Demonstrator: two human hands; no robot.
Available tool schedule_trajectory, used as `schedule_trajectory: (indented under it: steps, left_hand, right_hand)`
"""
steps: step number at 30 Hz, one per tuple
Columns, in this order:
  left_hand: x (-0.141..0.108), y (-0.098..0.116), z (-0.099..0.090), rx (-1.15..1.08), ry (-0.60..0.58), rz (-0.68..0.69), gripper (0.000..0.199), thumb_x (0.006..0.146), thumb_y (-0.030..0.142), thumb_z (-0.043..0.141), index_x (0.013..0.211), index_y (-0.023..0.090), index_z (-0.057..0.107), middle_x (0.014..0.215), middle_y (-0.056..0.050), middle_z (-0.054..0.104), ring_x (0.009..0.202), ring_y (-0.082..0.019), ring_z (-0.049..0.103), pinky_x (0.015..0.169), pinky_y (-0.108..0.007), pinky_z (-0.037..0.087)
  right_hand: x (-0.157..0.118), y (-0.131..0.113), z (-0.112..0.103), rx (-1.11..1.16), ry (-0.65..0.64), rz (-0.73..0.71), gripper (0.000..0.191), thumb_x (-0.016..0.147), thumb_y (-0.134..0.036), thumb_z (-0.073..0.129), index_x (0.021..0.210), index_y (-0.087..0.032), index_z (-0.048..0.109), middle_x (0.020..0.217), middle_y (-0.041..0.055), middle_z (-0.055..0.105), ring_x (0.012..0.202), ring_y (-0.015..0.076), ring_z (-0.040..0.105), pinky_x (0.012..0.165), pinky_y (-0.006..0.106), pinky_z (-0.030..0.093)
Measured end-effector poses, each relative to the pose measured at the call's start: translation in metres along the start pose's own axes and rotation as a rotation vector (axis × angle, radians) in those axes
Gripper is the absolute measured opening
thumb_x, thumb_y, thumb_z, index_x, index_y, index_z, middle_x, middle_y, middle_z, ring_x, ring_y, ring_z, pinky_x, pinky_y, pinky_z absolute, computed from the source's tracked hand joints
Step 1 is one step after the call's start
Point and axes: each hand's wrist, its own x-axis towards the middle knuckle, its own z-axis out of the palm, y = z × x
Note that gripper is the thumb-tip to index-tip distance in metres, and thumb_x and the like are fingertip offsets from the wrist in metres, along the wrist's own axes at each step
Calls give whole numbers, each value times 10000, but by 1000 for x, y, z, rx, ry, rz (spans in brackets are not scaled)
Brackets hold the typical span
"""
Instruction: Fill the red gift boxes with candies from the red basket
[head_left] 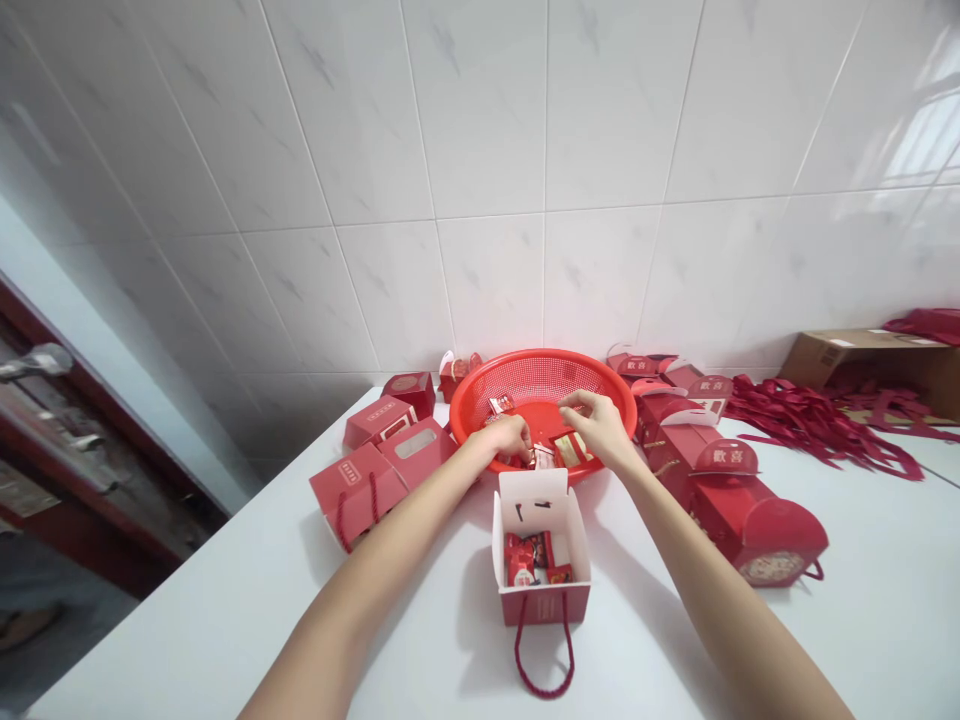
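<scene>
Both hands reach into a red plastic basket that holds a few wrapped sweets. My left hand is closed low at the basket's left front, its fingertips down among the sweets; what they pinch is too small to name. My right hand is over the right side, thumb and fingers curved and apart, with nothing seen between them. Below it in the basket lies a yellow and red packet. In front of the basket stands an open red gift box with white inside, a rope handle and several red sweets in it.
Closed red boxes stand left of the basket. More red boxes line its right side. Dark red ribbons lie near a cardboard box at the far right. A tiled wall rises behind the white table.
</scene>
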Motion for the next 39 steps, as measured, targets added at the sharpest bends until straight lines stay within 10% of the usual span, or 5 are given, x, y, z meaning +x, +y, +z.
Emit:
schedule_trajectory:
  steps: [10, 19, 30, 39]
  left_hand:
    - [-4, 5, -8, -169, 308, 210, 161, 809, 218, 695, 941, 130, 723, 833, -62, 740, 799, -201, 683, 725, -279, 512]
    - [-20, 14, -8, -548, 314, 599, 263, 815, 245, 714, 1039, 107, 714, 1035, -105, 749, 958, -211, 683, 872, -311, 514]
    - [-29, 15, -6, -668, 200, 607, 358, 771, 408, 742, 972, 114, 707, 931, -80, 732, 907, -212, 670, 861, -336, 509]
    - [-47, 22, -8, -853, 337, 660, 423, 712, 506, 781, 892, 143, 660, 882, -64, 702, 840, -186, 655, 824, -325, 523]
  right_hand:
    - [3, 10, 1, 32, 52, 13, 154, 724, -246, 613, 854, -197, 680, 925, 70, 748, 863, 222, 691, 814, 358, 534]
    - [6, 11, 2, 194, -36, -4, 333, 789, -509, 681, 768, -181, 633, 790, 69, 726, 794, 226, 698, 739, 345, 564]
    - [4, -2, -4, 404, -88, 29, 458, 687, -622, 747, 713, -182, 624, 667, 14, 655, 623, 154, 624, 628, 283, 542]
    - [-3, -29, -10, 480, -123, -21, 447, 723, -603, 744, 671, -196, 567, 680, -6, 617, 659, 139, 585, 686, 278, 522]
